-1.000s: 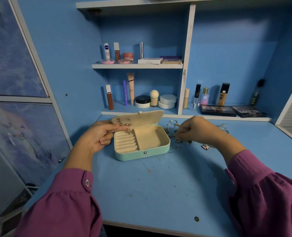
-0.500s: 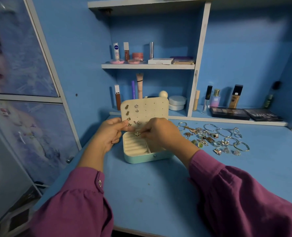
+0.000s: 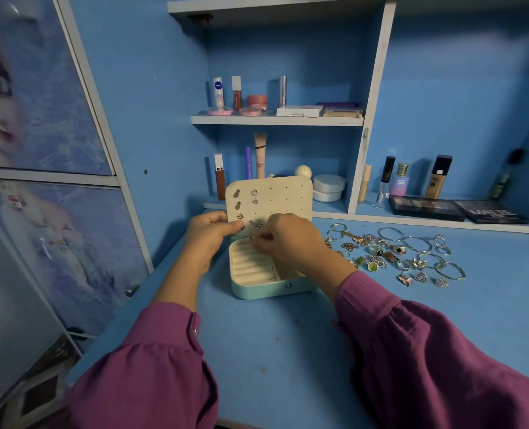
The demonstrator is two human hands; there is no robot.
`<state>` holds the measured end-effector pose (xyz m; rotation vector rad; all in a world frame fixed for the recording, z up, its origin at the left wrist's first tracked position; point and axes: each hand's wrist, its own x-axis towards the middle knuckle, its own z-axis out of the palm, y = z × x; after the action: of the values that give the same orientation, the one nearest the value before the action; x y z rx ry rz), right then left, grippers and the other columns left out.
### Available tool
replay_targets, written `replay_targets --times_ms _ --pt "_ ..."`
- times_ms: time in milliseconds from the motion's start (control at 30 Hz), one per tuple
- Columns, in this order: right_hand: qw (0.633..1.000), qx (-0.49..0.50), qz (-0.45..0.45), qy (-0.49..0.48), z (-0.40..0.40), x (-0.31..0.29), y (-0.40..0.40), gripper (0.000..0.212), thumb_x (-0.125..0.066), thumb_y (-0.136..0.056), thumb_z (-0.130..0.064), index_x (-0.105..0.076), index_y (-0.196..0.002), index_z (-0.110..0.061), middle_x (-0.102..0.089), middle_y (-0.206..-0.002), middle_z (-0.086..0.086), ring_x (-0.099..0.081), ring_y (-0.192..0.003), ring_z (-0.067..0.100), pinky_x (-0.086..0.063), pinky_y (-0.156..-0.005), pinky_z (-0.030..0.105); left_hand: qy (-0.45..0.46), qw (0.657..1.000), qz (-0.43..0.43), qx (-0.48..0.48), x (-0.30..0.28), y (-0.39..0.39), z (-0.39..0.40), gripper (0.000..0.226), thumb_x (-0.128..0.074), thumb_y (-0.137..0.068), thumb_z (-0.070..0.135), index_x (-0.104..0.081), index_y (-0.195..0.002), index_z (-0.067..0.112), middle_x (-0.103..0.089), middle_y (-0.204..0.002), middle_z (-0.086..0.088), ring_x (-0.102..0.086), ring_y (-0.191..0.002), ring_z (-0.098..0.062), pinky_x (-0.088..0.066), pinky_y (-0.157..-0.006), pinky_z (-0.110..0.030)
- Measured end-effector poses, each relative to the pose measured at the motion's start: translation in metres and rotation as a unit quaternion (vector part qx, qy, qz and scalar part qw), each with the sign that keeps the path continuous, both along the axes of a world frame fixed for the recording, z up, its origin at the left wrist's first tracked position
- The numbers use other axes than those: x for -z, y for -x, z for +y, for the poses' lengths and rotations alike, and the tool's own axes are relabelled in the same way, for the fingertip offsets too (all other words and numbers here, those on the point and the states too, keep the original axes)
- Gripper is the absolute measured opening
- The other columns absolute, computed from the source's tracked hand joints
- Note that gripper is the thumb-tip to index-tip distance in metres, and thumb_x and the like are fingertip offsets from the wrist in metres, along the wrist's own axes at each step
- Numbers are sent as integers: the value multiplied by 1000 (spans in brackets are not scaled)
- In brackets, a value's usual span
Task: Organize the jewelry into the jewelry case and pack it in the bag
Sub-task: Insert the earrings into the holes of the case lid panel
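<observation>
Head view. A mint case [image 3: 267, 289] sits open on the blue desk [image 3: 288, 351], its cream lid [image 3: 275, 198] standing upright. The lid's perforated panel carries studs down its left side: two pineapple-shaped studs [image 3: 237, 199], two small cluster studs [image 3: 254, 196], one small stud beneath them, and a starfish earring [image 3: 256, 224] low on the panel. The case's base shows ring rolls [image 3: 250, 266] in its left compartment.

Left hand [image 3: 209, 235]: fingers curled round the lid's lower left edge, thumb pressed on the panel face, holding it.

Right hand [image 3: 291, 243]: fingertips drawn together just below the starfish earring, at the foot of the lid. Whether they pinch anything cannot be told; the back of the hand hides the grip.

Loose jewelry [image 3: 390, 252] lies spread on the desk just right of the case: rings, bangles, earrings. Apart from the case.

Makeup [image 3: 427, 207] lines the shelves behind.
</observation>
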<state>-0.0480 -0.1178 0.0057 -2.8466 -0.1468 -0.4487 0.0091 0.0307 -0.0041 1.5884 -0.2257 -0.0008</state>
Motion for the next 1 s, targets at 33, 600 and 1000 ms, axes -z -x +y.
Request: replay_targets --times_ms 33,600,1000 --pt "1000 0 -2 3 1 0 1 26 -54 -92 -37 -73 -95 -19 -68 -93 3 -60 -85 24 -43 -66 31 -4 1000 -5 2 0 0 0 9 -68 -81 -3 -67 -87 4 -67 -74 -3 -53 -40 4 -34 -38 -6" --pt "988 41 -91 -114 -2 3 -3 16 -56 -91 -32 -69 -96 -22 -64 -92 -2 -57 -84 19 -47 -68 32 -16 999 -39 -15 6 -7 -1 8 -70 -86 14 -69 -78 13 -73 -84 -1 -67 -71 -6 -47 -56 -13" --pt "986 44 -123 -101 -7 4 -7 21 -54 -95 -31 -69 -105 -21 -64 -96 2 -56 -88 23 -40 -67 31 -19 999 -41 -12 2 -1 0 5 -69 -86 11 -69 -82 9 -70 -79 -2 -56 -50 6 -37 -44 -7"
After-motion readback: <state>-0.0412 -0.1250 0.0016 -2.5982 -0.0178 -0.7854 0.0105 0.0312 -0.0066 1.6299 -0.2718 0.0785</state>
